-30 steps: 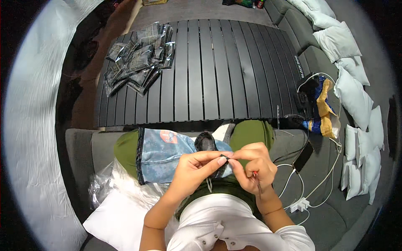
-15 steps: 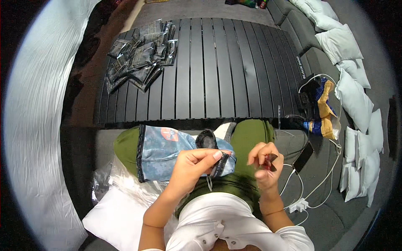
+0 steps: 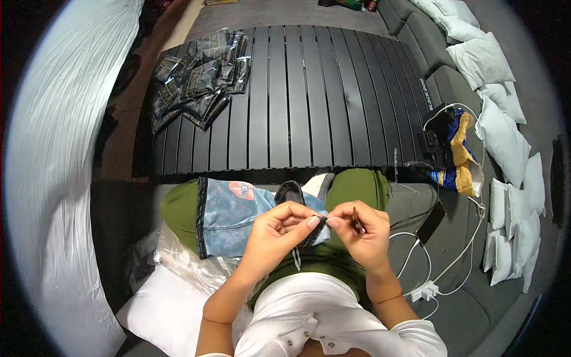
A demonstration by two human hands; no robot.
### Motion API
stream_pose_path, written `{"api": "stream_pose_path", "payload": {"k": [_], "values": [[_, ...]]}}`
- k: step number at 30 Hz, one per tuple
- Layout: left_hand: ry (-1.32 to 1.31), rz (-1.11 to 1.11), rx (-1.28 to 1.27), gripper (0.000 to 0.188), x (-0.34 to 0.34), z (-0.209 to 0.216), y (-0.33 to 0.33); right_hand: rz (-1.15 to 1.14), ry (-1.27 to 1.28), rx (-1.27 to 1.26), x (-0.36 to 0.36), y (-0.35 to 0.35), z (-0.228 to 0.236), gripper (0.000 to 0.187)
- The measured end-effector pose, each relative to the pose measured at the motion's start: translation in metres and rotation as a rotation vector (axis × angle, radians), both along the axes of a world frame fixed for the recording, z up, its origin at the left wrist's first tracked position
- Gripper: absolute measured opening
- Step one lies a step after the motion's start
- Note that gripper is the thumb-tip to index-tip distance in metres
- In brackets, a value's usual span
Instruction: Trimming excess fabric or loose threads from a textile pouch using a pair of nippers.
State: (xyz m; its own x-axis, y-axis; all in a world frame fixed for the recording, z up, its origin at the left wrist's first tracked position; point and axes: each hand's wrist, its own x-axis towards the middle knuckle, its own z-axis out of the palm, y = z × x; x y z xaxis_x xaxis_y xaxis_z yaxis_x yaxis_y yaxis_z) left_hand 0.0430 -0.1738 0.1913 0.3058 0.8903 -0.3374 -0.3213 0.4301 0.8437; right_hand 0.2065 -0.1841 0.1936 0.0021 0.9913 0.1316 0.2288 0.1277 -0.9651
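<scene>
Left hand (image 3: pixel 278 229) pinching the blue cloth's (image 3: pixel 229 219) dark edge (image 3: pixel 316 232), right hand (image 3: pixel 366 238) cradling a tool (image 3: pixel 357 222) alongside, we need steady tension.

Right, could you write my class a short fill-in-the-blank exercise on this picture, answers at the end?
1. The left hand pinches the dark edging of the ____-coloured cloth.
2. A small tool is held in the ____ hand.
3. Shiny packets lie at the ____-hand end of the table.

Missing words: blue; right; left
</scene>
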Motion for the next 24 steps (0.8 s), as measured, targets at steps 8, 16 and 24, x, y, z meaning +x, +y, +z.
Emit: {"api": "stream_pose_path", "payload": {"k": [8,16,24], "values": [[0.119,-0.062,0.336,0.008,0.0,-0.01,0.003,0.175,0.092,-0.187,0.012,0.015,0.007,0.011],[-0.111,-0.22,-0.093,0.006,-0.007,-0.012,0.004,0.096,0.273,-0.133,0.021,0.013,-0.005,0.043],[-0.054,-0.368,0.173,0.014,-0.012,-0.009,0.011,0.189,0.338,-0.295,0.039,-0.001,-0.023,0.037]]}}
